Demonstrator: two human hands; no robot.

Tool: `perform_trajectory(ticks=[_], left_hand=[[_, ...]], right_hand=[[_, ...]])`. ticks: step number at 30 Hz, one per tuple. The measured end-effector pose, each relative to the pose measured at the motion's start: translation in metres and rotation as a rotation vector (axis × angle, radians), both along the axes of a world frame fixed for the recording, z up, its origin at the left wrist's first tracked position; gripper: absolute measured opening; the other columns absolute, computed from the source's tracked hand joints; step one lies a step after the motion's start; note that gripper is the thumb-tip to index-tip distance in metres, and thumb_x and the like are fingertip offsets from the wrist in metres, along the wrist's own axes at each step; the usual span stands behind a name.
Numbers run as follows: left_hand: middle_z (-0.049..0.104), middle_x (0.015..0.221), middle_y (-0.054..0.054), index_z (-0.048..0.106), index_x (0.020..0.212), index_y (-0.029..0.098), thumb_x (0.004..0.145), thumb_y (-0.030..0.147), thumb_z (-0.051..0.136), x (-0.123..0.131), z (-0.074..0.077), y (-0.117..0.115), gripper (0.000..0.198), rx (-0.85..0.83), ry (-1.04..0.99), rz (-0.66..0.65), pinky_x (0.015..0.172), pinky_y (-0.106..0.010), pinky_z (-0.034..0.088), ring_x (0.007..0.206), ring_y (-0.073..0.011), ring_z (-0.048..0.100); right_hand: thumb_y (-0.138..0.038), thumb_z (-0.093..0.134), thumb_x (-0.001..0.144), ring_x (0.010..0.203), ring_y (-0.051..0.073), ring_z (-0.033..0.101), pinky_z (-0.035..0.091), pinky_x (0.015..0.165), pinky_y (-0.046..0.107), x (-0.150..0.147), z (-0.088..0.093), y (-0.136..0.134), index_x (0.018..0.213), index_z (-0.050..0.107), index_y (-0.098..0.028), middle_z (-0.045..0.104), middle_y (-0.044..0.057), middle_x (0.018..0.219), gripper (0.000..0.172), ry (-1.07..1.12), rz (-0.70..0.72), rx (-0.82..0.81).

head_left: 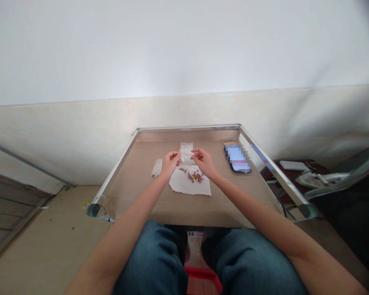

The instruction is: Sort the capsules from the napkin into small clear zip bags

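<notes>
Above the table, a thin reddish string (186, 153) stretches between my hands. My left hand (171, 162) pinches its left end between thumb and fingers. At the other end, the fingertips of my right hand (203, 159) are closed around the string, with its other fingers loosely bent. Just below both hands, small pink, purple and yellow beads (195, 177) lie in a loose pile on a white sheet of paper (190, 189). Whether any bead is on the string is too small to tell.
A clear plastic bag (187, 146) lies behind the paper, and another small bag (156, 167) is left of my left hand. On the right rests a phone (237, 157). The cardboard-covered table (135, 176) has a raised metal frame (272, 167) along its sides and back, near the wall.
</notes>
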State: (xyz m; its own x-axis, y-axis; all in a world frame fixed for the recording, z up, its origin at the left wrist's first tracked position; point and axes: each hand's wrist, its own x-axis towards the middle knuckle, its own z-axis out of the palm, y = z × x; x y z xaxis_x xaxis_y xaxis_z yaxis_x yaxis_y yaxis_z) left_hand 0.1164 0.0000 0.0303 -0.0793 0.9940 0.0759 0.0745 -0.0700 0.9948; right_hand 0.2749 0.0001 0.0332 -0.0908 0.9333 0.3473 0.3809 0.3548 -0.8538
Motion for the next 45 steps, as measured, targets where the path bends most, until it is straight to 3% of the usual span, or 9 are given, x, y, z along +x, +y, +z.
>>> perform_trajectory(ticks=[11,15,18,20,27,39,45], left_hand=[[0.056,0.072,-0.003,0.056,0.074,0.015,0.072,0.032,0.054,0.001,0.008,-0.005,0.017,-0.009,-0.084,-0.019,0.052,-0.019,0.045,0.063,-0.0097,0.054],[0.057,0.081,-0.004,0.050,0.080,0.017,0.075,0.034,0.051,0.006,0.012,-0.007,0.018,-0.030,-0.145,-0.059,0.052,-0.021,0.049,0.067,-0.0116,0.057],[0.058,0.086,-0.004,0.045,0.085,0.018,0.079,0.035,0.048,0.009,0.011,-0.006,0.018,-0.033,-0.166,-0.101,0.055,-0.024,0.051,0.067,-0.0117,0.059],[0.057,0.081,-0.003,0.045,0.085,0.018,0.080,0.033,0.046,0.010,0.008,-0.005,0.017,-0.022,-0.144,-0.086,0.057,-0.026,0.051,0.066,-0.0110,0.059],[0.058,0.068,-0.002,0.044,0.084,0.017,0.083,0.030,0.043,0.011,0.004,-0.002,0.013,-0.002,-0.111,-0.060,0.060,-0.030,0.052,0.061,-0.0118,0.059],[0.062,0.068,-0.002,0.042,0.086,0.018,0.083,0.028,0.043,0.013,0.008,-0.003,0.011,-0.058,-0.145,-0.093,0.063,-0.035,0.052,0.061,-0.0142,0.063],[0.063,0.074,-0.005,0.046,0.086,0.015,0.079,0.031,0.052,0.012,0.013,-0.007,0.018,-0.092,-0.226,-0.155,0.064,-0.033,0.054,0.064,-0.0151,0.064]], right_hand=[[-0.024,0.049,0.072,0.056,0.010,0.050,0.039,0.050,0.021,-0.001,0.001,0.000,0.099,0.053,-0.016,0.057,0.000,0.067,0.028,0.066,0.008,-0.043],[-0.030,0.048,0.075,0.049,0.009,0.054,0.038,0.040,0.019,-0.006,0.000,-0.002,0.113,0.043,-0.018,0.061,0.003,0.081,0.040,0.244,0.076,-0.270],[-0.036,0.045,0.079,0.054,0.011,0.060,0.039,0.036,0.018,-0.012,0.000,-0.005,0.108,0.044,-0.019,0.062,0.008,0.093,0.034,0.352,0.166,-0.452],[-0.037,0.045,0.080,0.062,0.013,0.063,0.042,0.039,0.017,-0.016,0.000,-0.007,0.099,0.048,-0.018,0.063,0.009,0.093,0.027,0.389,0.195,-0.487],[-0.034,0.047,0.081,0.062,0.014,0.064,0.049,0.048,0.021,-0.017,-0.003,-0.003,0.083,0.049,-0.017,0.064,0.004,0.070,0.017,0.386,0.161,-0.415],[-0.037,0.047,0.078,0.055,0.014,0.063,0.049,0.049,0.023,-0.014,-0.003,-0.002,0.077,0.054,-0.016,0.063,0.004,0.061,0.022,0.431,0.105,-0.370],[-0.038,0.050,0.076,0.059,0.012,0.059,0.044,0.045,0.019,-0.011,-0.004,-0.002,0.080,0.056,-0.016,0.061,0.002,0.066,0.023,0.388,0.073,-0.304]])
